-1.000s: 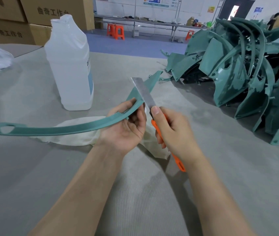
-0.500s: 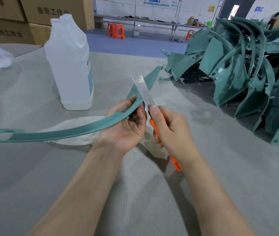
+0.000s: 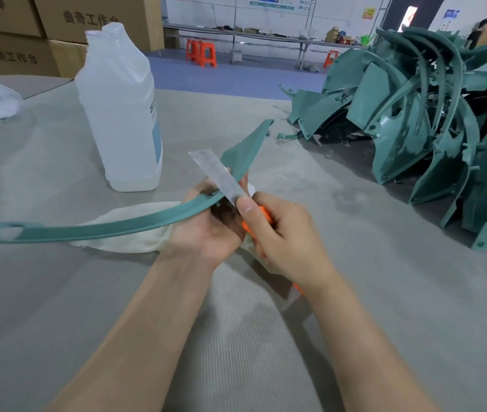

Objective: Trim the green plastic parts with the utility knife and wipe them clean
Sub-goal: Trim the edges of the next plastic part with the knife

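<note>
Since a second ago, utility knife blade slid nearer along the green strip, now crossing it beside the left thumb. Left hand clamps the strip mid-length; long axis runs left-to-far-right over the cloth. Right hand fisted on the handle, right of the strip.

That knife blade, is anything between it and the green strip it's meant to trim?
Nothing visible. The utility knife blade, held in the right hand, lies right across the curved green strip, which the left hand grips just beside it. The white cloth lies underneath, not between.
</note>
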`<state>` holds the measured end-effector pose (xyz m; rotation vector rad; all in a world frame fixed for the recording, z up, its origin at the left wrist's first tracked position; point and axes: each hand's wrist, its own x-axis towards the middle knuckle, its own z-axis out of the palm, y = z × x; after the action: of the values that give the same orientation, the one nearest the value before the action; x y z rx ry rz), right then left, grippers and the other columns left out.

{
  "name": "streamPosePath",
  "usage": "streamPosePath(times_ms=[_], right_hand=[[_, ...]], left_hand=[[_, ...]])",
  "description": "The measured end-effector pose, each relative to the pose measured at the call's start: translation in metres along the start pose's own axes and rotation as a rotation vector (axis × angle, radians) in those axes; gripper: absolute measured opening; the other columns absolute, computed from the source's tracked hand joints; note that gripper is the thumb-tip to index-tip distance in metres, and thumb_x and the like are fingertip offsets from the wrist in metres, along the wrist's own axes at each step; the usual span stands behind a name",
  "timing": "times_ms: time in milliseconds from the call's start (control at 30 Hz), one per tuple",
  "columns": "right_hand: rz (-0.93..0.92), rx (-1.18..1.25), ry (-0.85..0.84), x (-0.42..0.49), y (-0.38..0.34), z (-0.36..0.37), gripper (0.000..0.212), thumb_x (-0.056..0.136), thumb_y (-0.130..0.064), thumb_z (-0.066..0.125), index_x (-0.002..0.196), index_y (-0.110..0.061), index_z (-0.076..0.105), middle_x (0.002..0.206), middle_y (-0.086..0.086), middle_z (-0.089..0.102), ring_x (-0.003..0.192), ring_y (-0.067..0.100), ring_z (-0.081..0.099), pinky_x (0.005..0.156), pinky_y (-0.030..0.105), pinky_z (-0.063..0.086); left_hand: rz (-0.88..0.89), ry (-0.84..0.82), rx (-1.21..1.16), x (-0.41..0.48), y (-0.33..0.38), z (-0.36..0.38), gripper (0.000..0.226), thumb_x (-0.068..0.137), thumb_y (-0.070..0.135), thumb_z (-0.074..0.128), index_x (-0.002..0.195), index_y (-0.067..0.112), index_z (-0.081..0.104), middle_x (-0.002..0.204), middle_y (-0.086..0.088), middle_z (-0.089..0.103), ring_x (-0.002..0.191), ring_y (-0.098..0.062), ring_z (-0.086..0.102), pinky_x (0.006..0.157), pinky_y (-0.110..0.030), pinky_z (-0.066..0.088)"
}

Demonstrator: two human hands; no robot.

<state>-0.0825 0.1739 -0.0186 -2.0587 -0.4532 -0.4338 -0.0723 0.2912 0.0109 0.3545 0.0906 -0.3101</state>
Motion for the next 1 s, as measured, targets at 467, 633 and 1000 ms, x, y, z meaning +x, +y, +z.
streamPosePath(times_ms=[467,633,1000], right_hand=[[0.097,0.17,0.171,0.001,-0.002,-0.008,0.066,0.084,-0.063,0.04,0.069,0.001,0.04,0.056,0.023,0.04,0.051,0.039,0.044,0.047,0.049,0.04],[0.086,0.137,0.168,0.002,0.0,-0.006,0.069,0.085,-0.064,0.039,0.071,0.004,0.044,0.056,0.025,0.044,0.053,0.041,0.046,0.047,0.05,0.041],[0.075,0.108,0.11,0.0,-0.001,0.0,0.062,0.086,-0.062,0.04,0.069,-0.002,0.048,0.051,0.016,0.047,0.047,0.03,0.046,0.049,0.048,0.044]], left_hand=[[-0.119,-0.062,-0.049,-0.003,0.002,0.005,0.004,0.076,0.007,0.058,0.076,0.004,0.061,0.067,-0.008,0.065,0.051,-0.013,0.064,0.047,-0.014,0.051],[-0.105,-0.049,-0.047,-0.003,0.002,0.005,0.005,0.077,0.006,0.059,0.074,0.003,0.06,0.066,-0.008,0.064,0.051,-0.012,0.063,0.045,-0.014,0.051],[0.012,0.014,0.018,0.003,0.0,0.003,0.005,0.076,0.005,0.055,0.072,0.004,0.055,0.061,-0.005,0.059,0.047,-0.01,0.06,0.051,-0.013,0.05]])
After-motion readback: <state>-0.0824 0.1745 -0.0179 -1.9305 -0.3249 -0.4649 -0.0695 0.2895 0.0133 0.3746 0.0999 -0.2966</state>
